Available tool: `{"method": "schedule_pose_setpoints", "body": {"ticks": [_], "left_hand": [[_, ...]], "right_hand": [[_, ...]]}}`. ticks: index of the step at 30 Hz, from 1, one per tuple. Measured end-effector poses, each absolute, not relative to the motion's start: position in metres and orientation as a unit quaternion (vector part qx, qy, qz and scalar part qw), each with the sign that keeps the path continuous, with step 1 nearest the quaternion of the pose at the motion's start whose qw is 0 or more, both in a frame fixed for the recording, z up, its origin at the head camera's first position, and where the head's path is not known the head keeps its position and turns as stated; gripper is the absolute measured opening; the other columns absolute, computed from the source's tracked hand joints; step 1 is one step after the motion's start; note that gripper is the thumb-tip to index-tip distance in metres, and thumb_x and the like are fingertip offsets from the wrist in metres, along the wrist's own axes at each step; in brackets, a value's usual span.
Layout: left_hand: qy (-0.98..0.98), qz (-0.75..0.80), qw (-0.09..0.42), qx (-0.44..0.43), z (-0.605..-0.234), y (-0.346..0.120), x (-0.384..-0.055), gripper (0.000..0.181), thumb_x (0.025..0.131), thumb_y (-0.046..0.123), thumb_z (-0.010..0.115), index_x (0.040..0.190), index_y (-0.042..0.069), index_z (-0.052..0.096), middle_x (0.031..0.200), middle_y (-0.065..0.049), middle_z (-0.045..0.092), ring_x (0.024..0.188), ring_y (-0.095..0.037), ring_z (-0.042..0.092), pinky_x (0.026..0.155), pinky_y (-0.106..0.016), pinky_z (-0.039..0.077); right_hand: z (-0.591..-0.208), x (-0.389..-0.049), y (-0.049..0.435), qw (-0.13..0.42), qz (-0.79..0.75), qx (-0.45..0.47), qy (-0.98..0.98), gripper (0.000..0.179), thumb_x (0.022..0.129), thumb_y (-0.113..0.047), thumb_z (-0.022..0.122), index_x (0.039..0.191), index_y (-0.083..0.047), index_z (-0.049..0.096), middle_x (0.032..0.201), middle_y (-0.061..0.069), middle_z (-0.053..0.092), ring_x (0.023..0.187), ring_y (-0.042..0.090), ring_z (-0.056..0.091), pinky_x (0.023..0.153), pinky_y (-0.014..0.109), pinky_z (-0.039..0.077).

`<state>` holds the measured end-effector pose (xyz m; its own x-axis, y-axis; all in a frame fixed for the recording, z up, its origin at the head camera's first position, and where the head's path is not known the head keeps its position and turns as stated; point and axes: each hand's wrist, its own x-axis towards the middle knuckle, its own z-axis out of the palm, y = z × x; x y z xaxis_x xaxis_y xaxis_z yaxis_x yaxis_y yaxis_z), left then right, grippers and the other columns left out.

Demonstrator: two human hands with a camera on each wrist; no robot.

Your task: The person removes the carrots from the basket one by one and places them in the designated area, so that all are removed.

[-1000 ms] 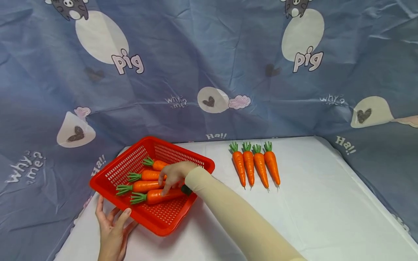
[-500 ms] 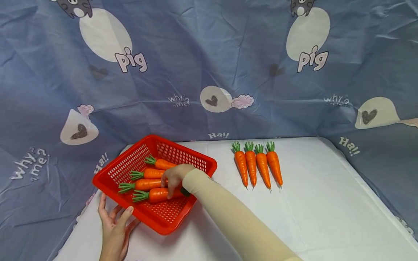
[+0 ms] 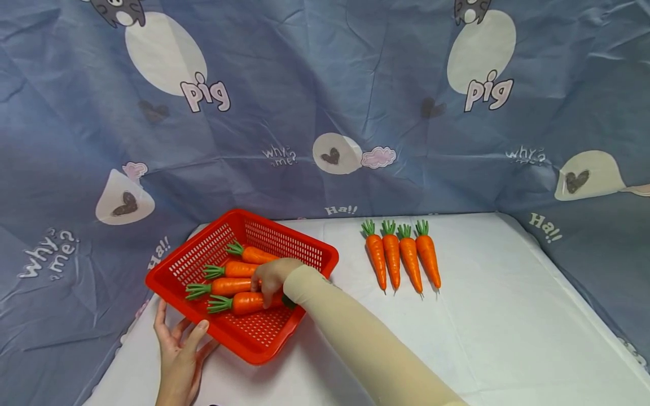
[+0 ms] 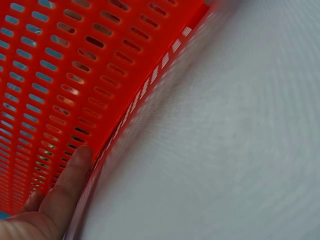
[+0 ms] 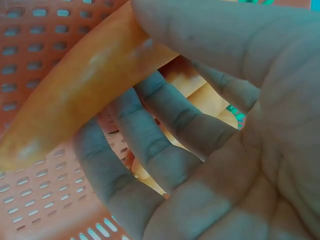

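A red plastic basket (image 3: 235, 348) with slotted walls stands at the left of the table, turned at an angle. My left hand (image 3: 178, 355) grips its near left corner, thumb on the rim and fingers against the outer wall; the left wrist view shows fingers (image 4: 65, 195) along the slots. Inside the basket several carrots with green tops lie side by side. My right hand (image 3: 274, 276) reaches in over them and holds the nearest carrot (image 3: 246, 303). In the right wrist view its thumb and curled fingers lie around that carrot (image 5: 75, 95).
Several more carrots (image 3: 402, 256) lie in a neat row on the white table (image 3: 487, 332), right of the basket, tops toward the back. Blue printed cloth (image 3: 264, 113) hangs behind the table and down both sides.
The right hand has closed its fingers more around the nearest carrot. The whole head view has shifted slightly; the left hand keeps its hold on the basket.
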<state>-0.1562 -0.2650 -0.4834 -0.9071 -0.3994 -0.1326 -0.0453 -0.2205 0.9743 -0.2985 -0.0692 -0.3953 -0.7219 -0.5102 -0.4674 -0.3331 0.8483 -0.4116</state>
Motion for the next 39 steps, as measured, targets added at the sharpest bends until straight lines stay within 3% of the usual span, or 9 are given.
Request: {"method": "schedule_pose_setpoints", "body": {"ticks": [11,18,27,35,39], "left_hand": [[-0.611,-0.765,0.11,0.172,-0.483,-0.265,-0.157,0.1,0.106,0.013,0.067,0.162,0.064,0.001,0.139,0.007,0.041,0.127,-0.015,0.051,0.075,-0.032,0.067],[-0.609,-0.765,0.115,0.175,-0.482,-0.264,-0.157,0.101,0.105,0.012,0.068,0.162,0.063,0.002,0.14,0.007,0.042,0.124,-0.012,0.057,0.075,-0.032,0.067],[-0.619,-0.755,0.119,0.181,-0.481,-0.261,-0.158,0.102,0.104,0.012,0.069,0.162,0.063,0.002,0.14,0.008,0.042,0.124,-0.014,0.055,0.075,-0.03,0.067],[-0.615,-0.761,0.116,0.171,-0.482,-0.263,-0.154,0.101,0.105,0.012,0.068,0.163,0.061,0.002,0.14,0.006,0.041,0.119,-0.008,0.06,0.076,-0.032,0.067],[-0.615,-0.762,0.114,0.17,-0.482,-0.265,-0.154,0.1,0.105,0.012,0.067,0.163,0.061,0.001,0.14,0.006,0.042,0.12,-0.007,0.06,0.076,-0.032,0.067]], "right_hand": [[-0.396,-0.301,-0.07,0.304,-0.136,-0.238,0.912,0.032,0.086,-0.025,0.093,0.113,-0.033,0.076,0.116,-0.013,0.06,0.107,0.011,0.051,0.087,0.024,0.051],[-0.386,-0.306,-0.069,0.306,-0.123,-0.265,0.906,0.041,0.089,-0.031,0.089,0.126,-0.034,0.072,0.127,-0.013,0.06,0.113,0.01,0.051,0.092,0.024,0.05],[-0.376,-0.309,-0.059,0.332,-0.225,-0.27,0.875,0.044,0.093,-0.026,0.086,0.132,-0.025,0.066,0.133,-0.005,0.058,0.108,0.013,0.054,0.082,0.027,0.055],[-0.373,-0.308,-0.049,0.334,-0.318,-0.279,0.842,0.042,0.097,-0.02,0.082,0.134,-0.018,0.063,0.111,-0.001,0.058,0.098,0.014,0.059,0.076,0.031,0.061],[-0.371,-0.307,-0.042,0.327,-0.349,-0.282,0.832,0.046,0.096,-0.02,0.082,0.138,-0.015,0.062,0.113,0.0,0.06,0.098,0.013,0.061,0.075,0.03,0.062]]}}
